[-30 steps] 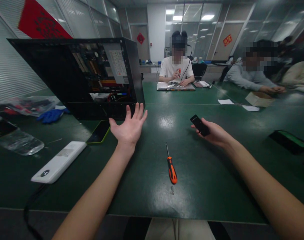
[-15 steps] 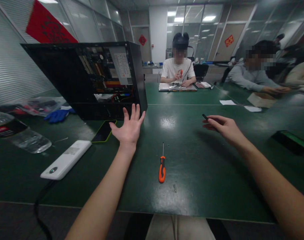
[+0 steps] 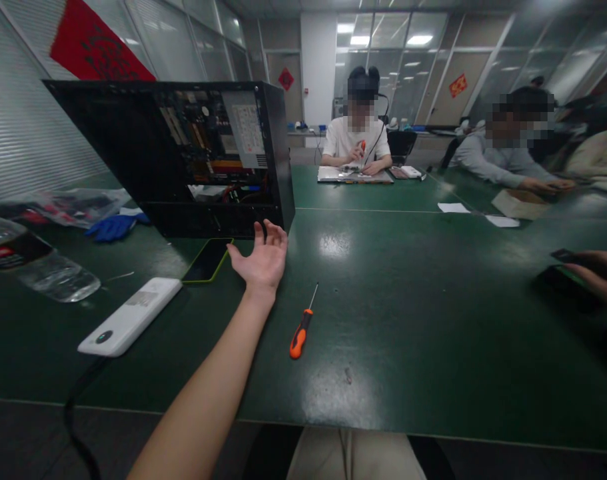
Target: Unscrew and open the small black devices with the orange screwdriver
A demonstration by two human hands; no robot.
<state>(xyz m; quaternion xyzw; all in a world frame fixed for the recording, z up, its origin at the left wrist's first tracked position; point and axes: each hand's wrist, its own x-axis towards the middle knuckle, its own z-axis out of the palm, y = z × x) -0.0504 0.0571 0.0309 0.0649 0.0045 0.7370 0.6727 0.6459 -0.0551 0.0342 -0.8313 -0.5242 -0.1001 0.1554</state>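
Observation:
My left hand (image 3: 263, 263) is open, palm up, just in front of the black computer case (image 3: 278, 153), whose open side shows boards and cables. Beside its thumb lies a dark phone with a yellow-green edge (image 3: 209, 260). An orange and black screwdriver (image 3: 301, 333) rests on the table to the right of my left forearm, tip pointing away. At the right edge, my right hand (image 3: 600, 277), partly cut off, pinches a small flat black piece (image 3: 563, 255), too blurred to name. The hand is above a dark object with green on it (image 3: 566, 290).
A white power bank-like device (image 3: 130, 319) with a black cable, a tilted water bottle (image 3: 48, 267) and blue gloves (image 3: 112, 228) lie on the left of the green table (image 3: 408, 347). Across it, one person holds an orange-handled tool; another sits by an open box (image 3: 520, 203).
My right hand has swung right to the frame's edge with the small black piece. The screwdriver has rolled left and turned. My left hand's fingers have curled slightly.

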